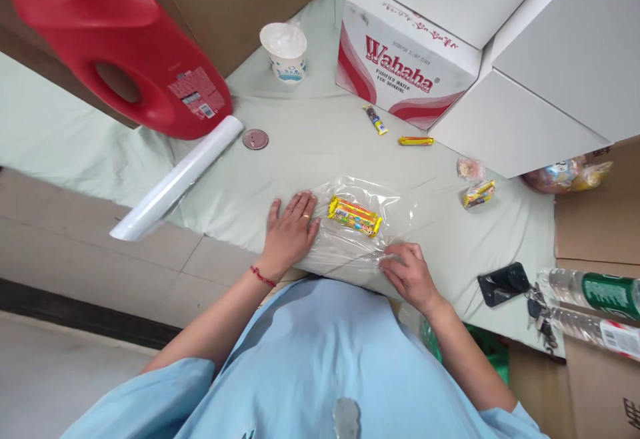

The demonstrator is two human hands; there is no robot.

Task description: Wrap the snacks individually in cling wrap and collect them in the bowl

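A sheet of clear plastic wrap (345,252) lies on the cloth-covered table in front of me, with yellow-wrapped snack bars (355,216) side by side near its middle. My left hand (293,231) rests palm down over the wrap's left edge, its fingers stretched out. At the near right corner, my right hand (411,273) is closed, thumb and fingers pinching the wrap's edge. Neither hand touches the bars.
To the left are a white roll (177,179), a red jug (150,59) and a brown round lid (255,139). A paper cup (286,52) and Wahaha box (400,65) stand behind. Loose snacks (479,194), a phone (503,284), keys (540,312) and bottles (607,293) lie right.
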